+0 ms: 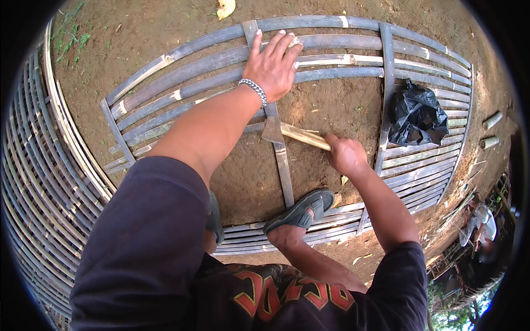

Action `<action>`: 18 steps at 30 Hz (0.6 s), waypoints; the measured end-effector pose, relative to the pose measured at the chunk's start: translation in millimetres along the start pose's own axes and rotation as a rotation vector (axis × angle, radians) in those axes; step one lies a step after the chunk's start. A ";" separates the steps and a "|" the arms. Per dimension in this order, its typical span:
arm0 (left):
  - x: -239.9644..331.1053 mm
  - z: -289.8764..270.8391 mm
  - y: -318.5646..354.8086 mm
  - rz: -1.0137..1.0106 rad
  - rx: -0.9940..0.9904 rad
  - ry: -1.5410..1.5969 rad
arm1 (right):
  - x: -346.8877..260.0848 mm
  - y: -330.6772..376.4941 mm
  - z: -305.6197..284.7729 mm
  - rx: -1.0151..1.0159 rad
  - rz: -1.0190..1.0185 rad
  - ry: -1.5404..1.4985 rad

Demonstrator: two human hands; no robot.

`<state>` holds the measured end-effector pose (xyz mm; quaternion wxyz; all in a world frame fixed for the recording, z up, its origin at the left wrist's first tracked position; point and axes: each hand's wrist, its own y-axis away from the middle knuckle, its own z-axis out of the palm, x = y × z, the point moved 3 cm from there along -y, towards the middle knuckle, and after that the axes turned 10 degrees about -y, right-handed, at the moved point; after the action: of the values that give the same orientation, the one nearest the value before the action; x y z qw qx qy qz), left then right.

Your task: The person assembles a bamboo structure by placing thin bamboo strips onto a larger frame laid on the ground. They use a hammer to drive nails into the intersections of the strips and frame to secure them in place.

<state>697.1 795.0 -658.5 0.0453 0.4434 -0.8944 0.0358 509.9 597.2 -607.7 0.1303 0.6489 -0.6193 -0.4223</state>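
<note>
A bamboo slat panel lies on bare soil, its long slats joined by flat crosspieces. My left hand rests on the far slats beside the middle crosspiece, fingers stretched and somewhat apart, with nothing in its grasp. My right hand is closed around the wooden handle of a hatchet. The hatchet's metal head is over the middle crosspiece; I cannot tell whether it touches. Between the far and near slats the panel has a wide gap showing soil. My sandalled foot is on the near slats.
A crumpled black plastic bag sits on the panel's right part. Another slatted bamboo piece fills the left side. Two short cylinders lie on the ground at right. A dry yellow leaf is at the far edge.
</note>
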 end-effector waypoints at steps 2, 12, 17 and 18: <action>-0.8 0.8 1.3 -0.001 0.005 0.009 | 1.4 21.2 4.4 0.013 -0.040 -0.034; -34.3 -11.2 21.9 0.064 0.128 0.220 | 62.1 88.8 36.2 0.590 0.308 -0.057; -90.6 -73.8 120.3 0.108 -0.060 0.357 | -2.3 71.1 50.7 0.876 0.245 0.002; -100.7 -73.5 143.3 0.099 -0.169 0.335 | -20.1 60.7 54.4 0.832 0.204 -0.106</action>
<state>647.2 968.8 -600.3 0.2286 0.3815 -0.8949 0.0362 431.7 622.8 -591.1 -0.1334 0.5591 -0.8036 -0.1543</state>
